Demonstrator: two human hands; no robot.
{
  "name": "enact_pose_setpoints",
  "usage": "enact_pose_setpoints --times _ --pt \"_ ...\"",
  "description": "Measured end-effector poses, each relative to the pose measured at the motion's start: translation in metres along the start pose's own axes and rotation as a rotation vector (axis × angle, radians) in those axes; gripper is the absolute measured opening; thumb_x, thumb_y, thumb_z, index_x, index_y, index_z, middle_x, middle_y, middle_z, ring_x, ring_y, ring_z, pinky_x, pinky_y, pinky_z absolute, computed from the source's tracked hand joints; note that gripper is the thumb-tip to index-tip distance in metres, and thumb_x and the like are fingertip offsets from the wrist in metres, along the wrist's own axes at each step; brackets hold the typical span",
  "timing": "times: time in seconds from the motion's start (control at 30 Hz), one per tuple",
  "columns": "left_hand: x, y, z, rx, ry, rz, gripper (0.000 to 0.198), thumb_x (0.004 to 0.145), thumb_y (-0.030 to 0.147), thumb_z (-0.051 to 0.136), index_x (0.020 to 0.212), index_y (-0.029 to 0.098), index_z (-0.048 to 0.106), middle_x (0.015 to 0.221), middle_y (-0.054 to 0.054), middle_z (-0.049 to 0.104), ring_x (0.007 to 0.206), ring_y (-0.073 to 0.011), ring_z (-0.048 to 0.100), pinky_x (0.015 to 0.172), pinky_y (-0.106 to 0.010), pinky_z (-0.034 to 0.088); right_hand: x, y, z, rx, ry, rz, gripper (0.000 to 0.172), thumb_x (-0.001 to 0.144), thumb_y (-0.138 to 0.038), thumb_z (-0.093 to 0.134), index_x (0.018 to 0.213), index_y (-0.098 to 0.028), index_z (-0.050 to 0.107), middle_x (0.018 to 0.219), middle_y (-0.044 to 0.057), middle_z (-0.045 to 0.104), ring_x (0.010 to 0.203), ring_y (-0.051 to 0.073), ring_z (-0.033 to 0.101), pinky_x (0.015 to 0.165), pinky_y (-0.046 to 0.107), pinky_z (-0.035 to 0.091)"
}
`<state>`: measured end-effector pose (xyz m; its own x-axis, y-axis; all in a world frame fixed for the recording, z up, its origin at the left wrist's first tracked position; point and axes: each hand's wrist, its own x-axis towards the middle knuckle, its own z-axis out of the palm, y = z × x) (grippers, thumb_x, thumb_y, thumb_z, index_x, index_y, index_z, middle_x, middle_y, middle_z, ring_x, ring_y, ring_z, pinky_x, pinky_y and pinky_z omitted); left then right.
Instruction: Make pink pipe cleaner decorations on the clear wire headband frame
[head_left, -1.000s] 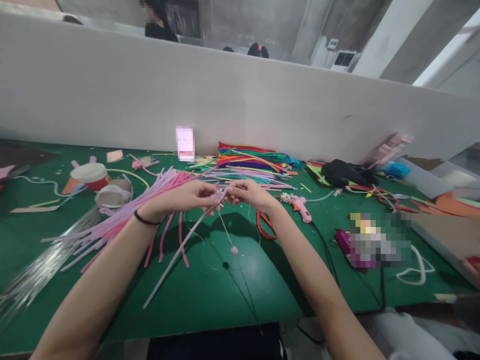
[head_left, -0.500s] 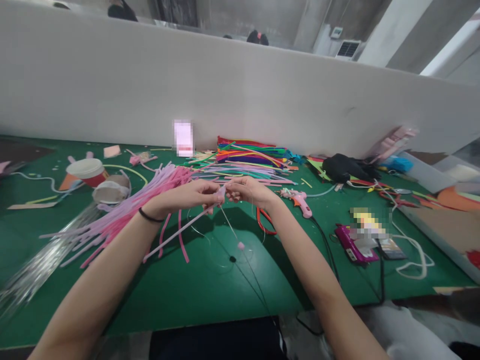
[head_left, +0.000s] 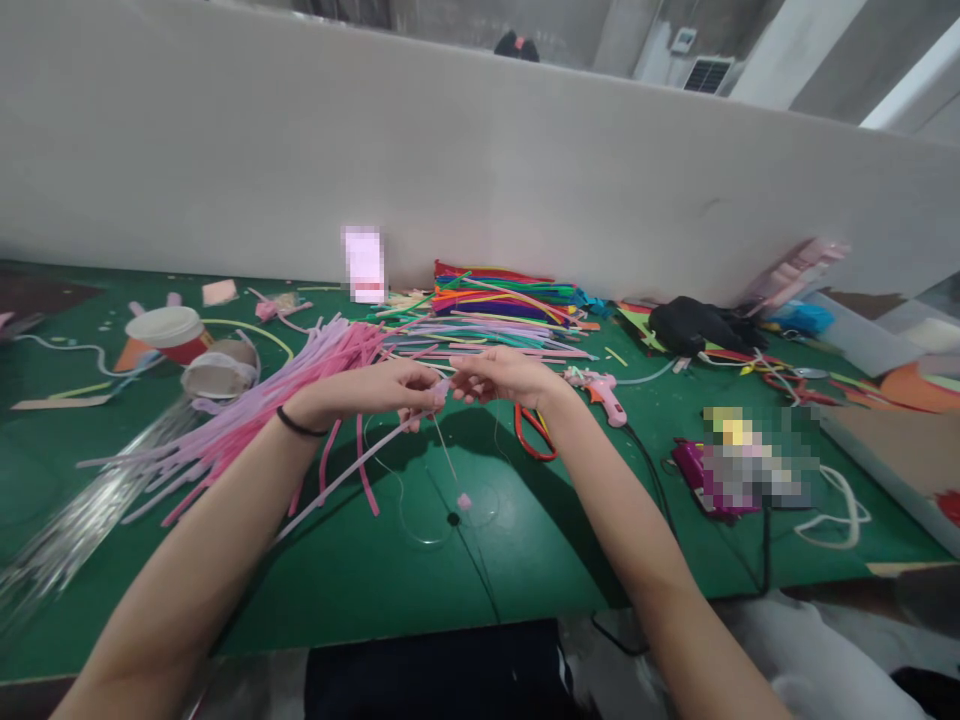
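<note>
My left hand (head_left: 405, 392) pinches a lilac pipe cleaner (head_left: 352, 469), whose long end slants down to the left. Its upper end looks bunched or twisted at my fingertips. Close beside it, my right hand (head_left: 501, 378) has its fingers curled, with thumb and forefinger together near that bunched end; what they hold is too small to make out. Below the hands hangs a thin strand with a small pink tuft (head_left: 465, 502) at its lower end. A clear thread (head_left: 401, 500) loops down over the green table (head_left: 360, 600).
Pink and lilac pipe cleaners (head_left: 300, 390) lie left; multicoloured ones (head_left: 510, 300) sit behind. Red-handled scissors (head_left: 519, 430) and a pink glue gun (head_left: 606, 397) lie right of my hands. Farther out are a paper cup (head_left: 176, 335), silver strips (head_left: 105, 510) and a magenta item (head_left: 694, 475).
The pink tuft on the strand has swung slightly left and down. Both hands stay close together at the bunched end, the right fingers shifting a little. The view has tilted slightly.
</note>
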<state>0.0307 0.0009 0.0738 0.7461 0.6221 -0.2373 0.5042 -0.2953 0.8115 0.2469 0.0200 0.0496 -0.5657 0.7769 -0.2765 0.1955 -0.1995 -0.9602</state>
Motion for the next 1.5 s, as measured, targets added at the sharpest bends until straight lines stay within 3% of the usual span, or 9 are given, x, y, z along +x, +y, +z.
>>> enact_pose_setpoints --times 0.23,0.57,0.77,0.93,1.1,1.3,1.5 --pt "0.002 0.000 0.002 0.013 -0.028 -0.045 0.029 0.082 0.045 0.058 0.074 0.017 0.062 0.065 -0.001 0.063 0.058 -0.0143 0.060 0.058 -0.024 0.046 -0.004 -0.004 0.014 -0.285 0.144 -0.114 0.027 0.079 -0.037 0.070 0.063 -0.015 0.070 0.063 0.004 0.070 0.060 0.013 0.064 0.050 0.020 0.043" --pt "0.002 -0.003 0.001 -0.048 -0.038 -0.054 0.032 0.080 0.048 0.061 0.074 0.017 0.063 0.063 -0.001 0.061 0.060 -0.0145 0.060 0.056 -0.023 0.044 -0.006 -0.003 0.015 -0.344 0.143 -0.174 0.019 0.078 -0.029 0.065 0.065 -0.015 0.070 0.062 0.003 0.068 0.061 0.012 0.062 0.052 0.020 0.042" --pt "0.005 -0.011 0.001 -0.238 0.104 -0.040 0.034 0.084 0.051 0.059 0.081 0.017 0.066 0.074 -0.002 0.063 0.068 -0.0151 0.060 0.064 -0.025 0.048 -0.001 -0.002 0.017 -0.359 0.223 -0.227 0.017 0.076 -0.027 0.064 0.063 -0.016 0.068 0.059 0.001 0.066 0.059 0.011 0.059 0.053 0.021 0.039" --pt "0.007 -0.010 -0.001 -0.259 0.134 -0.078 0.028 0.081 0.042 0.063 0.071 0.016 0.068 0.070 -0.003 0.064 0.063 -0.0130 0.057 0.060 -0.025 0.044 0.002 0.001 0.019 -0.386 0.230 -0.272 0.019 0.077 -0.028 0.061 0.064 -0.015 0.067 0.060 0.001 0.065 0.059 0.012 0.057 0.055 0.022 0.040" --pt "0.007 -0.011 -0.002 -0.294 0.177 -0.086 0.026 0.079 0.040 0.066 0.069 0.016 0.070 0.069 -0.003 0.065 0.061 -0.0123 0.056 0.059 -0.025 0.044 0.005 0.006 0.020 -0.548 0.302 -0.453 0.018 0.081 -0.030 0.061 0.073 -0.016 0.068 0.069 0.001 0.067 0.063 0.012 0.058 0.062 0.024 0.041" --pt "0.009 -0.020 -0.003 -0.357 0.209 -0.074 0.026 0.080 0.041 0.067 0.079 0.016 0.073 0.080 -0.006 0.071 0.070 -0.0140 0.063 0.066 -0.026 0.049 0.004 0.008 0.019 -0.750 0.315 -0.678 0.018 0.088 -0.029 0.057 0.081 -0.016 0.067 0.082 0.003 0.070 0.075 0.014 0.061 0.070 0.024 0.042" --pt "0.009 -0.019 -0.004 -0.365 0.212 -0.098 0.027 0.075 0.040 0.073 0.075 0.014 0.075 0.073 -0.005 0.070 0.063 -0.0115 0.059 0.060 -0.022 0.047 0.007 0.011 0.019 -0.642 0.340 -0.590 0.013 0.082 -0.024 0.060 0.075 -0.015 0.066 0.074 0.002 0.068 0.068 0.012 0.060 0.066 0.023 0.043"
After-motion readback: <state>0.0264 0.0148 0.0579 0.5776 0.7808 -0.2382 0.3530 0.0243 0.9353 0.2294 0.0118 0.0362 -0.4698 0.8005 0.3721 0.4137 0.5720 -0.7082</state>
